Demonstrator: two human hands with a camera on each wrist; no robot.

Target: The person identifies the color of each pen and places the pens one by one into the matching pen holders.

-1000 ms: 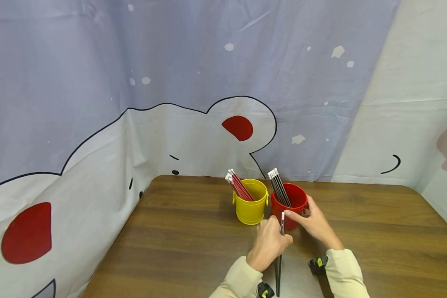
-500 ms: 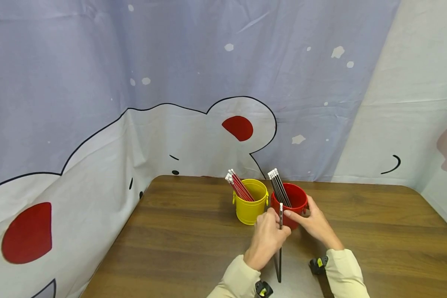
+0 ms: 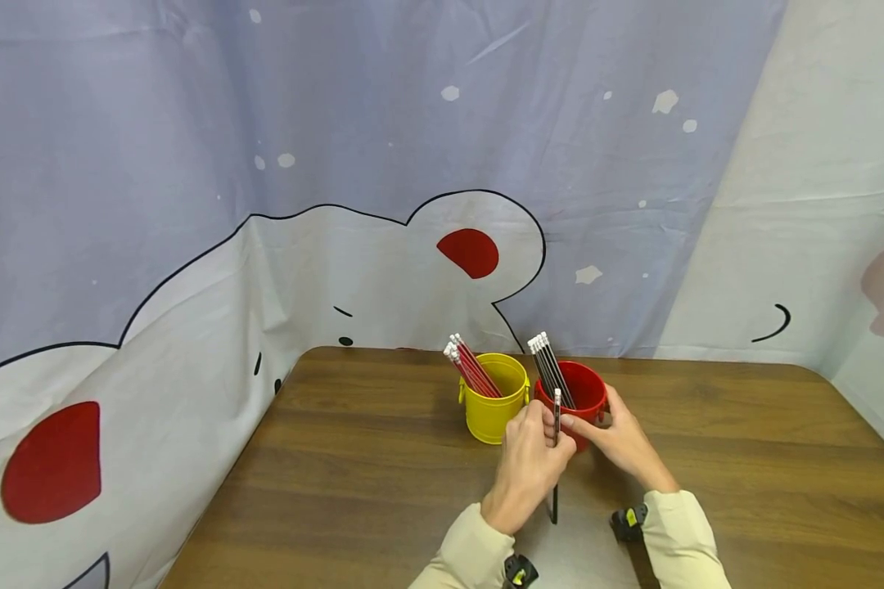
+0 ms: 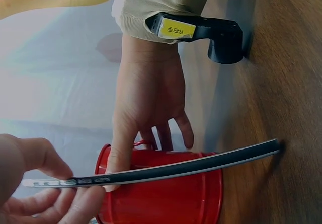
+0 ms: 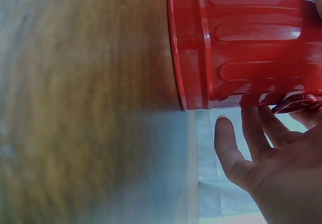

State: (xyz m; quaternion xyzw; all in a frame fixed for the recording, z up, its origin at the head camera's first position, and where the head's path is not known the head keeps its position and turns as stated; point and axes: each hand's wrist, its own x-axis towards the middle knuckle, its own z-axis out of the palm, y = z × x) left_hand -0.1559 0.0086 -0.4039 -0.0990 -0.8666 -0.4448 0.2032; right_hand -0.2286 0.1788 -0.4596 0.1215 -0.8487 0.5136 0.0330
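Observation:
My left hand (image 3: 526, 470) pinches a black pencil (image 4: 201, 164) near its white-eraser end between thumb and fingers. The pencil stands upright in front of the red bucket (image 5: 261, 43), its lower end close to the tabletop. My right hand (image 3: 624, 442) holds the red bucket at its right side, thumb at the front rim and fingers along the wall by the handle. Several black pencils (image 3: 551, 372) with white erasers lean leftward inside that bucket. Beside it on the left is a yellow bucket (image 3: 493, 419) with several red pencils (image 3: 479, 372) leaning in it.
Both buckets stand on a brown wooden table (image 3: 354, 458) towards its far edge. A patterned cloth (image 3: 383, 123) hangs behind and along the left side. Black camera mounts sit at both sleeves, the right one (image 3: 629, 522) beside the wrist.
My left hand has raised the black pencil and brought it forward to the red bucket's front; its lower end moved away from the near edge. My right hand stays on the bucket.

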